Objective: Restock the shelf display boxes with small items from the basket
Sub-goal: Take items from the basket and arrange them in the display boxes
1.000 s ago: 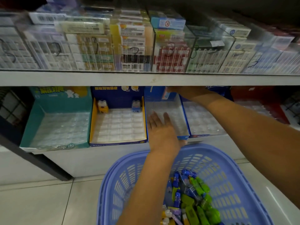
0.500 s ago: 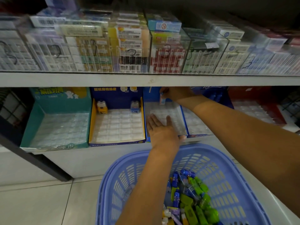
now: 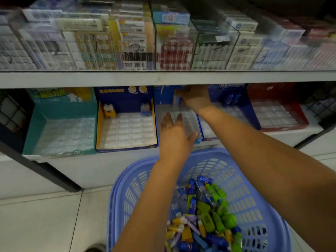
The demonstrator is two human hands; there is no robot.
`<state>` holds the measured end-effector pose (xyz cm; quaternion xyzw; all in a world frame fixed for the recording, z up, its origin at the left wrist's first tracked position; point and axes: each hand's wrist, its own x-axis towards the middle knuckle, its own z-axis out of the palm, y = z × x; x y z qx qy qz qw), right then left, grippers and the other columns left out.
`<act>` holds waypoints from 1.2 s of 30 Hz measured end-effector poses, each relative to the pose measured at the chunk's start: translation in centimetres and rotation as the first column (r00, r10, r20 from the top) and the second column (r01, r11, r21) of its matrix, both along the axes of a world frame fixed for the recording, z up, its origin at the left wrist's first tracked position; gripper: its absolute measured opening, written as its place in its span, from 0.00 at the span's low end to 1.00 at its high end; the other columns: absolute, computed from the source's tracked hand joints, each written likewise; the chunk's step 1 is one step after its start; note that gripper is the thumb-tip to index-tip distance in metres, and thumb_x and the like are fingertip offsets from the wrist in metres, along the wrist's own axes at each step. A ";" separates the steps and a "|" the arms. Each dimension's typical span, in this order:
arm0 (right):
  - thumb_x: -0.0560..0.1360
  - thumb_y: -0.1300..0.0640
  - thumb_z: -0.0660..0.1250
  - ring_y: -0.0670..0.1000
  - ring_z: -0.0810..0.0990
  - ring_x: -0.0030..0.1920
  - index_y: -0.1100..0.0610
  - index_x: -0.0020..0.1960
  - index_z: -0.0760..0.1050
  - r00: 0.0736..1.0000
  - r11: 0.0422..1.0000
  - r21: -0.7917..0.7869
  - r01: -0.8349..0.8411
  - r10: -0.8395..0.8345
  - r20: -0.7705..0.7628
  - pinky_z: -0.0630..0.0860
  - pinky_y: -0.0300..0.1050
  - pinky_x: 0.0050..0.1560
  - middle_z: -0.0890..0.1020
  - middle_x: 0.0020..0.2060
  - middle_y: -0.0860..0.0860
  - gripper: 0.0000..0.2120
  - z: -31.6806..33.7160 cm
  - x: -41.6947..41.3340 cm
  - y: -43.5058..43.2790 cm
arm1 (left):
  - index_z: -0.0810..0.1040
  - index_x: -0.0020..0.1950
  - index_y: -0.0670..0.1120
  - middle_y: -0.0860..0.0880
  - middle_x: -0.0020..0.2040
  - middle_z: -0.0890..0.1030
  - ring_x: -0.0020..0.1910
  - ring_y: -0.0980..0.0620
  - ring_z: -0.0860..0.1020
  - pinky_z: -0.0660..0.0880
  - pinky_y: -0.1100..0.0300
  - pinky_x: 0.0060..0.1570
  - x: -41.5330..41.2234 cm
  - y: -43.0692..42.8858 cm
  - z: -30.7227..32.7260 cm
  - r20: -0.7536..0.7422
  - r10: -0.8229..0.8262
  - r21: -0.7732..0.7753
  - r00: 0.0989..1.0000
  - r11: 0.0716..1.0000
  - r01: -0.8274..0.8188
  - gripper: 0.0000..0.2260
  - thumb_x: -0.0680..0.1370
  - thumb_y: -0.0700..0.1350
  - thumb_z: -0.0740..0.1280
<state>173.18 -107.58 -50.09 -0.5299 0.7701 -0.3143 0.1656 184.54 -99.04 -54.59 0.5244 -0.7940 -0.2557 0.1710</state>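
Your right hand (image 3: 195, 98) is at the back of the light blue display box (image 3: 197, 140), third from the left on the lower shelf, fingers pinched around a small pale item (image 3: 176, 100) that you are setting upright against the box's back wall. Your left hand (image 3: 175, 135) lies flat and open on the clear slotted tray (image 3: 189, 119) inside that same box, holding nothing.

By the look of it, restocking has barely begun. This tray is otherwise bare. The yellow-edged box (image 3: 98, 128) to its left has only two small figures at the back, the teal box (image 3: 34, 128) further left looks empty, the dark blue box (image 3: 254, 120) to the right has a couple of blue pieces at the back, and the red box (image 3: 283, 127) looks empty.

Below your arms, the purple basket (image 3: 123, 193) sits on the floor, holding a heap of small green, blue and yellow items (image 3: 209, 215).
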 end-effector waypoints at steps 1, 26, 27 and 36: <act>0.75 0.50 0.66 0.52 0.80 0.37 0.56 0.33 0.69 0.999 1.000 0.008 0.002 -0.002 0.033 0.77 0.47 0.42 0.78 0.32 0.54 0.16 0.5 -0.3 1.1 | 0.67 0.71 0.43 0.39 0.72 0.66 0.64 0.43 0.72 0.72 0.51 0.60 0.7 0.7 -0.2 -0.163 0.016 -0.086 0.986 0.996 -0.030 0.22 0.79 0.52 0.63; 0.76 0.52 0.66 0.51 0.76 0.39 0.59 0.39 0.75 0.969 0.489 0.843 -0.224 0.206 0.138 0.72 0.37 0.35 0.78 0.37 0.53 0.11 -22.0 -2.3 22.4 | 0.75 0.36 0.43 0.43 0.35 0.76 0.30 0.50 0.72 0.69 0.59 0.31 1.6 11.7 -17.6 0.120 -0.160 0.736 0.980 0.676 0.020 0.15 0.80 0.48 0.61; 0.76 0.57 0.67 0.49 0.77 0.35 0.58 0.36 0.75 0.929 0.569 0.752 -0.332 0.060 0.365 0.72 0.34 0.32 0.77 0.32 0.52 0.10 -21.5 -2.3 22.4 | 0.68 0.31 0.45 0.46 0.29 0.69 0.26 0.53 0.67 0.65 0.64 0.26 1.3 11.5 -17.6 0.045 -0.024 0.734 0.999 0.679 -0.017 0.19 0.80 0.50 0.61; 0.78 0.62 0.60 0.55 0.79 0.54 0.60 0.57 0.75 0.896 0.565 0.825 0.019 0.357 -0.265 0.77 0.48 0.53 0.79 0.55 0.57 0.09 -24.0 -1.1 22.2 | 0.61 0.29 0.46 0.48 0.23 0.62 0.25 0.51 0.62 0.60 0.59 0.27 2.5 9.6 -18.6 -0.074 0.422 0.777 0.903 0.592 -0.213 0.21 0.79 0.46 0.64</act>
